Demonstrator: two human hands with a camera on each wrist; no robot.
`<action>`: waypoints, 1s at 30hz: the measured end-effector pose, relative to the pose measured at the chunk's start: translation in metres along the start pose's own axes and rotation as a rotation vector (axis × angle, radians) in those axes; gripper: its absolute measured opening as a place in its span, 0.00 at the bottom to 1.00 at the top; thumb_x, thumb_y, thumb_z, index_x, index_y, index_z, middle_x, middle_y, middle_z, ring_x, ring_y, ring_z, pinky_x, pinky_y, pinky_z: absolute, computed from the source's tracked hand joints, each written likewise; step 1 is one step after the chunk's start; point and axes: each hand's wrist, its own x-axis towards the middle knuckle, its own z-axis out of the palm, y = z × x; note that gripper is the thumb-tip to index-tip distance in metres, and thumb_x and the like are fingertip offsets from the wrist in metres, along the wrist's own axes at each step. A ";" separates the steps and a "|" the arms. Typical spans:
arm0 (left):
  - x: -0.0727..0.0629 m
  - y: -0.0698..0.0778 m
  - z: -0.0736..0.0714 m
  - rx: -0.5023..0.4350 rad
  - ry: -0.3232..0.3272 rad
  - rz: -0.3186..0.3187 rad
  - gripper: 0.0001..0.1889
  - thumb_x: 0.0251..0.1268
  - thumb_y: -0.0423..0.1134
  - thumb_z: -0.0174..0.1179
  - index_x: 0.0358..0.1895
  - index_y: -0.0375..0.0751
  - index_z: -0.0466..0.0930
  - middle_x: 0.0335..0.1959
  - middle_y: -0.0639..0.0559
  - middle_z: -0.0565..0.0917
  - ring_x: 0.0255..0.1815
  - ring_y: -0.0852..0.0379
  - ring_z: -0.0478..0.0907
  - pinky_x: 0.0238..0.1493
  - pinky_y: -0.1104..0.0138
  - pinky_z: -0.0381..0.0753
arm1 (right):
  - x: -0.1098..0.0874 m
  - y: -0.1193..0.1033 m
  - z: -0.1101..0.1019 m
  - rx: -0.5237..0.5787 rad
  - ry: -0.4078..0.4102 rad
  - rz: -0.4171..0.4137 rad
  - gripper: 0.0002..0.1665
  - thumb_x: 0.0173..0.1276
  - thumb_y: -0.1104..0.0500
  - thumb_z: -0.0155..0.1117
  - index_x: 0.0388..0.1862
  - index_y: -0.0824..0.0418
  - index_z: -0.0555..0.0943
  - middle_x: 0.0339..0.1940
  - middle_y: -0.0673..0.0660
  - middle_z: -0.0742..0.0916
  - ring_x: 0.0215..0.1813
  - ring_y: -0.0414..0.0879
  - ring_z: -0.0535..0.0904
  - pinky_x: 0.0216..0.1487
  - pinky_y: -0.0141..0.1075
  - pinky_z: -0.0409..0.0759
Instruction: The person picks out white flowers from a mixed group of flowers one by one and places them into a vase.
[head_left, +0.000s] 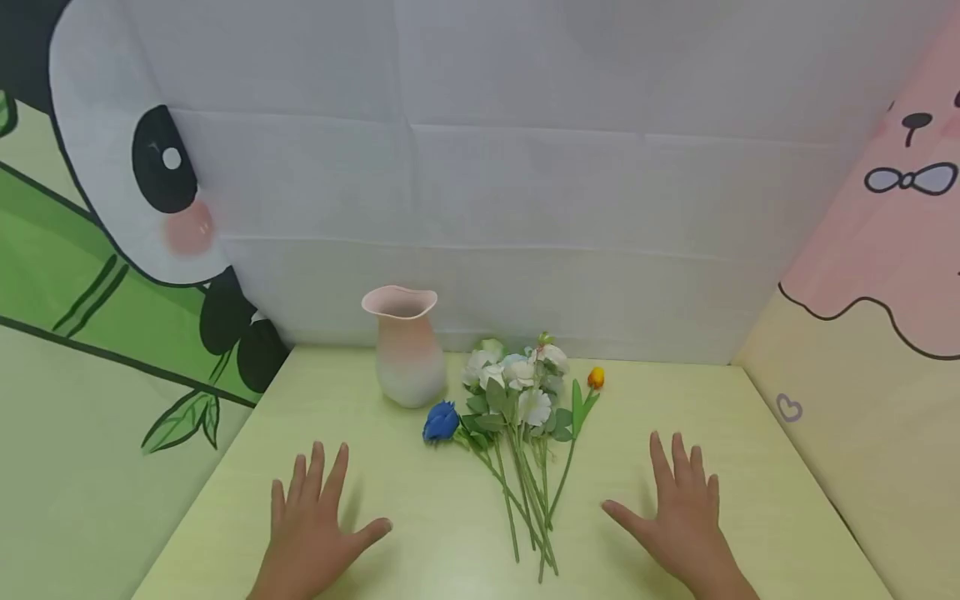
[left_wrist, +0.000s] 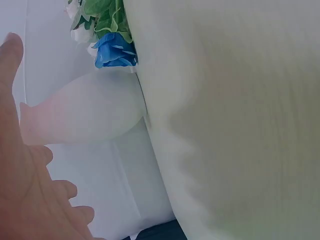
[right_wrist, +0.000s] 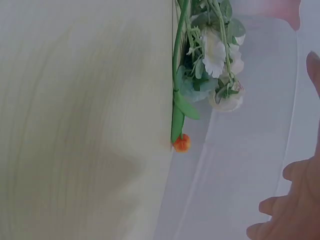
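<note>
My left hand (head_left: 309, 525) hovers over the table's left side with its fingers spread, holding nothing. On the other side my right hand (head_left: 684, 523) is spread the same way, also holding nothing. Between and beyond them lie several stemmed flowers: a blue rose (head_left: 441, 422) at the left, a bunch of white flowers (head_left: 519, 372) in the middle, and an orange tulip (head_left: 596, 378) at the right. Their green stems (head_left: 529, 508) point toward me. Behind the blue rose stands a pink-and-white vase (head_left: 408, 358), upright, with a wavy rim. The left wrist view shows the vase (left_wrist: 85, 110) beside the blue rose (left_wrist: 115, 51).
The pale yellow table (head_left: 247, 467) meets a white cloth backdrop (head_left: 525, 192) at its far edge. A panda-printed panel (head_left: 112, 333) borders the left, and a pink and cream printed panel (head_left: 847, 400) borders the right.
</note>
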 end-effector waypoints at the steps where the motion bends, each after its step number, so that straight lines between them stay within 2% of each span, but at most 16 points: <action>1: 0.003 -0.001 0.000 -0.014 -0.005 0.005 0.64 0.52 0.78 0.64 0.85 0.45 0.45 0.83 0.30 0.43 0.80 0.25 0.40 0.71 0.28 0.30 | 0.000 -0.002 0.002 0.018 -0.020 -0.005 0.72 0.60 0.25 0.69 0.87 0.58 0.44 0.83 0.74 0.49 0.81 0.75 0.36 0.69 0.77 0.38; 6: 0.018 -0.006 -0.003 -0.066 -0.042 0.027 0.63 0.55 0.74 0.66 0.84 0.42 0.46 0.82 0.27 0.45 0.79 0.24 0.41 0.70 0.27 0.37 | 0.001 -0.017 0.013 0.106 -0.093 -0.043 0.68 0.61 0.29 0.71 0.86 0.60 0.48 0.83 0.73 0.52 0.80 0.75 0.41 0.70 0.75 0.42; 9: 0.030 -0.008 -0.006 -0.093 -0.072 0.042 0.62 0.57 0.72 0.66 0.84 0.40 0.46 0.82 0.27 0.45 0.79 0.24 0.41 0.71 0.28 0.37 | 0.003 -0.027 0.019 0.147 -0.135 -0.066 0.66 0.62 0.30 0.71 0.85 0.60 0.51 0.83 0.70 0.54 0.81 0.73 0.43 0.71 0.74 0.43; 17: 0.067 -0.018 -0.012 -0.091 -0.080 0.138 0.60 0.61 0.72 0.64 0.84 0.38 0.44 0.82 0.29 0.46 0.80 0.26 0.43 0.72 0.30 0.38 | 0.017 -0.039 0.027 0.147 -0.214 -0.138 0.61 0.67 0.26 0.62 0.85 0.59 0.53 0.82 0.68 0.60 0.81 0.70 0.50 0.72 0.70 0.54; 23: 0.098 -0.030 -0.009 -0.142 -0.126 0.158 0.61 0.62 0.72 0.62 0.85 0.41 0.39 0.83 0.31 0.43 0.81 0.28 0.40 0.74 0.32 0.34 | 0.028 -0.041 0.030 0.185 -0.313 -0.118 0.55 0.72 0.29 0.60 0.84 0.61 0.56 0.81 0.68 0.63 0.80 0.68 0.53 0.72 0.69 0.56; 30: 0.140 -0.036 -0.008 -0.222 -0.145 0.141 0.60 0.66 0.70 0.60 0.85 0.43 0.34 0.84 0.35 0.37 0.82 0.31 0.34 0.75 0.35 0.31 | 0.041 -0.051 0.037 0.218 -0.329 -0.066 0.47 0.74 0.33 0.61 0.77 0.64 0.67 0.75 0.64 0.72 0.76 0.64 0.65 0.72 0.61 0.64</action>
